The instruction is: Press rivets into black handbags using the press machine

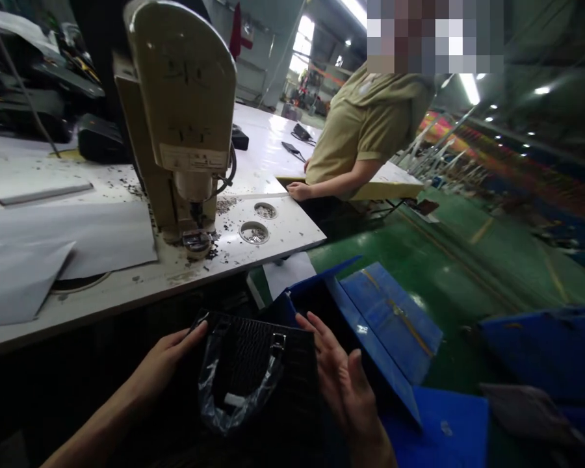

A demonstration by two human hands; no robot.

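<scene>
A black handbag (248, 331) with a crocodile-like texture is below the table edge in front of me. Its handle (241, 414), wrapped in clear plastic, hangs down over the front, and a metal buckle (278, 342) shows at one end. My left hand (168, 357) holds the bag at its upper left corner, with part of the fingers hidden behind it. Against the bag's right side is my right hand (341, 374), fingers stretched out and thumb apart. The bag's lower part is lost in shadow.
A sewing machine (185, 97) stands on the white table (292, 227), which has scraps and paper (112, 237) on it. Blue boxes (390, 318) with open flaps stand to the right on the green floor (468, 240). Across the table is a person in a khaki top (365, 123).
</scene>
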